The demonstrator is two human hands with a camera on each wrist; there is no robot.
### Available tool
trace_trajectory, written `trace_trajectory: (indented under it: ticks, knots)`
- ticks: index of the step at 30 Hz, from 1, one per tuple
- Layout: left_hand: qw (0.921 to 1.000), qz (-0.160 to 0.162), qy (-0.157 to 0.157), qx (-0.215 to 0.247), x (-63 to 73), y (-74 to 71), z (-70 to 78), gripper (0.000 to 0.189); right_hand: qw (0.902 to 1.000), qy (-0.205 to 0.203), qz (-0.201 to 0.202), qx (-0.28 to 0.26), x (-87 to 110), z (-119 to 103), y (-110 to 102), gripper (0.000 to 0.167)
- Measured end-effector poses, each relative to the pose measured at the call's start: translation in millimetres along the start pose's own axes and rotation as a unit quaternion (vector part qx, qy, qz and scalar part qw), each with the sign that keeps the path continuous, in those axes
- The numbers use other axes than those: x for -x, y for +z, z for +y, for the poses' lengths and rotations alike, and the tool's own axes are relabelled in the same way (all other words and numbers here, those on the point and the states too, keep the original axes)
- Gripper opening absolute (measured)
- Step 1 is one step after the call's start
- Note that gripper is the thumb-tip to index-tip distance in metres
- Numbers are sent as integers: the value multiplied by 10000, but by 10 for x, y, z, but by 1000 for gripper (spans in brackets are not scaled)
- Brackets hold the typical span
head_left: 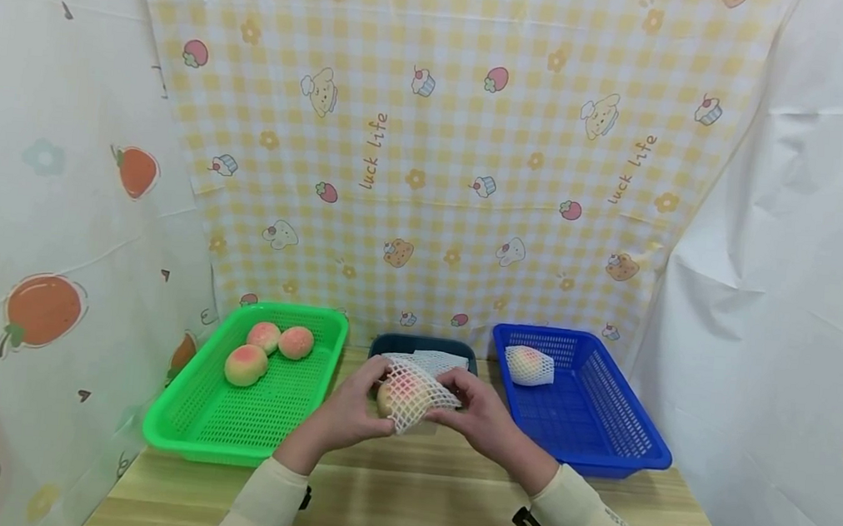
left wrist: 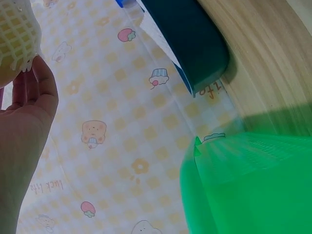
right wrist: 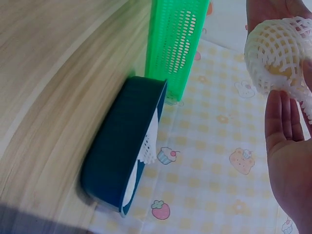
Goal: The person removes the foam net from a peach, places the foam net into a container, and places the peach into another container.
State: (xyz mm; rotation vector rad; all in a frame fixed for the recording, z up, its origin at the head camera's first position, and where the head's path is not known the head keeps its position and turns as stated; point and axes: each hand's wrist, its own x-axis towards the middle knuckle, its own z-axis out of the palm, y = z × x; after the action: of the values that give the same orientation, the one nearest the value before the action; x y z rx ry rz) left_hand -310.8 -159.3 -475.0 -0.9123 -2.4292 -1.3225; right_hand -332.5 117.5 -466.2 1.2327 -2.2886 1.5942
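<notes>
In the head view both hands hold a pink-and-yellow peach (head_left: 383, 400) that is partly covered by a white foam net sleeve (head_left: 414, 388). My left hand (head_left: 346, 413) grips the peach from the left, where some of its skin shows bare. From the right, my right hand (head_left: 481, 417) pinches the loose end of the sleeve between thumb and fingers. The right wrist view shows the foam net (right wrist: 275, 53) stretched around the fruit. Just behind the hands stands a dark teal box (head_left: 384, 343) with more white foam nets (head_left: 446, 361) in it.
A green basket (head_left: 176, 434) on the left holds several things: bare peaches (head_left: 246, 365) grouped toward its back. On the right, a blue basket (head_left: 622, 460) contains one net-covered peach (head_left: 529, 366). All stand on a wooden table (head_left: 415, 505) before a checked cloth (head_left: 448, 132).
</notes>
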Motion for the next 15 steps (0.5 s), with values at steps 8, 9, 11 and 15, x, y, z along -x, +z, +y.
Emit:
trace_trajectory:
  ticks: [8,9,11,15]
  knots:
    - [9998,-51,-205,-1,9,-53,8,70,9992,331,46,-221,0,-35,-4,18]
    - [9997,-64,-220,-24,12,-57,5,71,9990,353,7,-267,1,-38,-8,17]
    - [9998,-72,-206,-48,20,-62,1,71,9989,358,-65,-279,3,-40,-20,16]
    - [9999,-81,-122,-38,27,-77,4,71,9992,314,-236,25,6,-19,-48,13]
